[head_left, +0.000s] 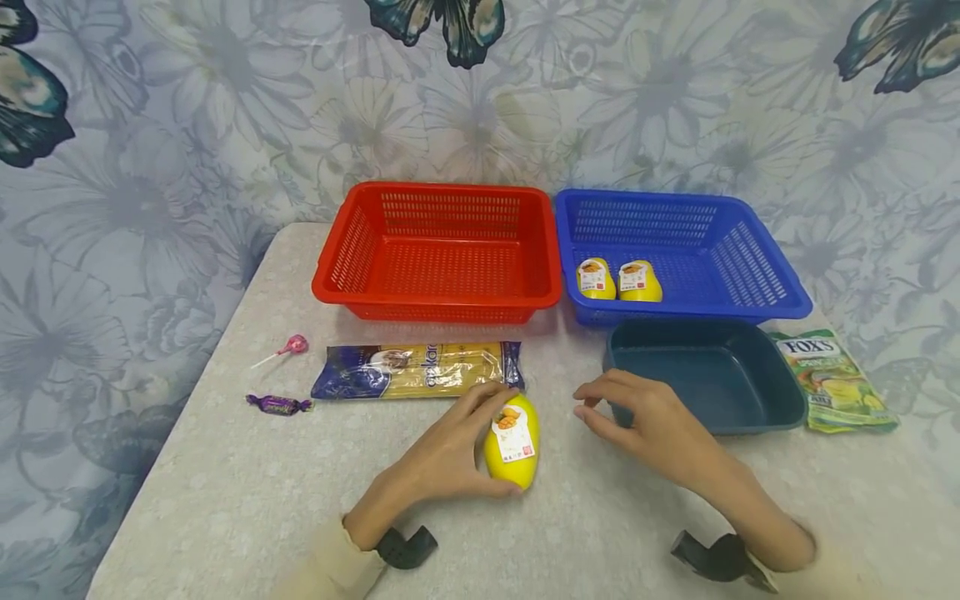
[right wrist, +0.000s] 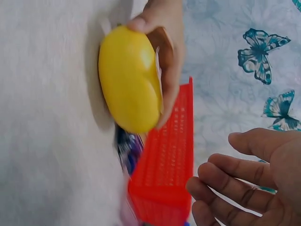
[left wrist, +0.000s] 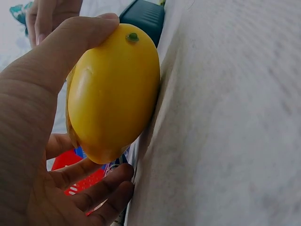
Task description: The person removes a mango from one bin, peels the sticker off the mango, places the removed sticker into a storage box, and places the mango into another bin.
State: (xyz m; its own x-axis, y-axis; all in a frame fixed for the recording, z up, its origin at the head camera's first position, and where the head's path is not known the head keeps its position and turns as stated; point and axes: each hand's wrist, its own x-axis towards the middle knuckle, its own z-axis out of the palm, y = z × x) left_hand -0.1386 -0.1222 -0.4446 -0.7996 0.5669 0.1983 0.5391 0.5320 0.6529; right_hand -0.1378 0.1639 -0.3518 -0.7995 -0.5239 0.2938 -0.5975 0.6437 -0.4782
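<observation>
My left hand (head_left: 446, 454) grips a yellow plastic mango (head_left: 530, 429) with a white label, thumb at its near end and fingertips at its far end. In the left wrist view a small green stem shows at the thumb end. To the right of it, my right hand (head_left: 648, 417) is held in the air with relaxed fingers and nothing in them, overlapping the left side of a dark teal bin (head_left: 705, 383). Just beyond the left hand lies a yellow and blue pasta packet (head_left: 420, 371). Two similar mangoes, one of them the right mango (head_left: 641, 283), sit in the blue basket (head_left: 772, 250).
A red basket (head_left: 438, 308) stands at the back, left of the blue one. A pink lollipop (head_left: 297, 343) and a purple wrapped candy (head_left: 279, 405) lie at the left. A green FOX'S candy bag (head_left: 832, 379) lies right of the teal bin. A patterned wall rises behind.
</observation>
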